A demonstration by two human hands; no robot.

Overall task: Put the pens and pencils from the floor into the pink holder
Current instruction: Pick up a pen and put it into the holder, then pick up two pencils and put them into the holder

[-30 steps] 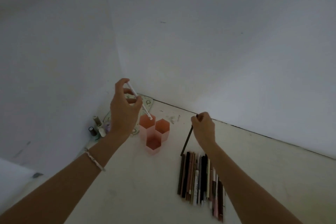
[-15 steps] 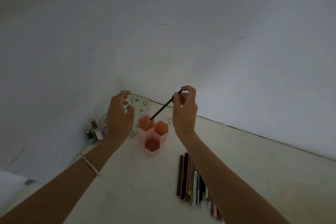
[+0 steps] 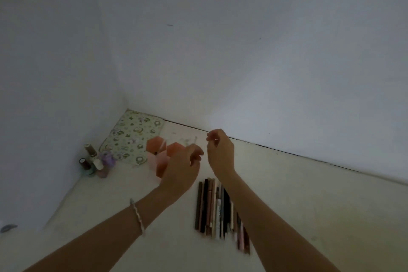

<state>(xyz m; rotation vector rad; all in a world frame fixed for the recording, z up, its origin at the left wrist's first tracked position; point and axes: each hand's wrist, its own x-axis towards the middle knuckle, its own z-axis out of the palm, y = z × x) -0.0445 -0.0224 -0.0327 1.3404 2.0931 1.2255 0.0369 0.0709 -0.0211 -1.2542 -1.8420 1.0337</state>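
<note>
The pink holder [image 3: 154, 149], three joined hexagonal cups, stands on the floor near the wall corner. A thin white pen [image 3: 163, 144] and a dark pencil tip [image 3: 155, 153] show in its cups. My left hand [image 3: 183, 169] hovers just right of the holder and hides its right side; its fingers are loosely curled, blurred, with nothing seen in them. My right hand [image 3: 219, 154] is raised beside it, fingers loosely bent and empty. A row of several pens and pencils [image 3: 220, 210] lies on the floor below both hands, partly under my right forearm.
A flower-patterned pouch [image 3: 132, 137] lies in the corner behind the holder. Several small nail-polish bottles [image 3: 95, 161] stand against the left wall. White walls close in on the left and behind. Pale floor [image 3: 309, 194] stretches to the right.
My right hand let go of the dark pencil into the holder and drew back to the right. My left hand crossed from left of the holder to its right side.
</note>
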